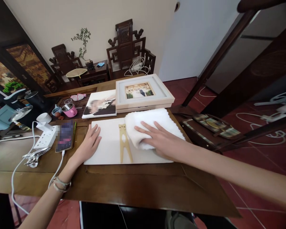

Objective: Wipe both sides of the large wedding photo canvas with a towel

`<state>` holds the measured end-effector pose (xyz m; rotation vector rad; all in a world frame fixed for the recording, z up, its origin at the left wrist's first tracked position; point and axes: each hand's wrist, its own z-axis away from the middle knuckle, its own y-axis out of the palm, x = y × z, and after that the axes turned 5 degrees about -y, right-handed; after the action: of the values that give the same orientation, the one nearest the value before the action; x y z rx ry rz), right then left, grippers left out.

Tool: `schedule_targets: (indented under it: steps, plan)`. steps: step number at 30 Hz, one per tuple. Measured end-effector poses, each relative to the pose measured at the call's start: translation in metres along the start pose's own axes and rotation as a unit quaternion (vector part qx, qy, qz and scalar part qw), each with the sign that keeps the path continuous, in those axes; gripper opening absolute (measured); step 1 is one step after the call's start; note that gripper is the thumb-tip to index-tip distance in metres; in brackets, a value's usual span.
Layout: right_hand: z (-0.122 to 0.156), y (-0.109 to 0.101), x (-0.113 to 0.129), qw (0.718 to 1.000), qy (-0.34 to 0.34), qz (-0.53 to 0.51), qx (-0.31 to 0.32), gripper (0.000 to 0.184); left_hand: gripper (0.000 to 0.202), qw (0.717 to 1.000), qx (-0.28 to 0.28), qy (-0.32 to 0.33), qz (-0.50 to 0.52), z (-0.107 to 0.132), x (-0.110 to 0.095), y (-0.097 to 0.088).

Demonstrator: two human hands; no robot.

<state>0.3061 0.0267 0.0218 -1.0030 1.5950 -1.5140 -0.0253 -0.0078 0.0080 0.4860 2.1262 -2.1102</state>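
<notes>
A white frame back (109, 146) lies face down on the brown wooden table (138, 187), with a wooden stand piece (124, 143) on it. My left hand (89, 143) lies flat and open on its left edge. My right hand (159, 138) rests flat, fingers spread, on a folded white towel (154, 122) that covers the board's right part. Behind them stand a white framed photo (143, 92) and an unframed photo print (100, 106).
A phone (65, 135) on a charging cable lies left of the board, beside a white power strip (46, 136). A pink cup (70, 110) and white cup (43, 117) sit further left. Dark carved chairs (126, 47) stand at the wall. Red tiled floor lies to the right.
</notes>
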Motion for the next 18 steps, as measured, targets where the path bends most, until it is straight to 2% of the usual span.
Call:
schedule_targets:
  steps: [4,7,13,18]
  plan:
    - [-0.016,0.003,-0.013,1.000,-0.003,0.013,-0.018,0.058,0.055,1.000,0.009,0.008,0.000,-0.001,0.001,-0.003]
    - [-0.019,0.007,-0.014,0.999,-0.009,0.017,-0.030,0.056,0.056,1.000,0.008,0.021,0.005,-0.002,0.001,-0.003]
    - [0.001,0.013,0.003,0.998,-0.021,-0.005,-0.059,0.052,0.057,0.999,-0.005,0.009,0.040,0.000,-0.001,-0.001]
    - [0.014,0.010,0.016,0.997,-0.047,-0.015,-0.060,0.057,0.063,0.999,-0.015,0.003,0.039,0.003,-0.005,0.002]
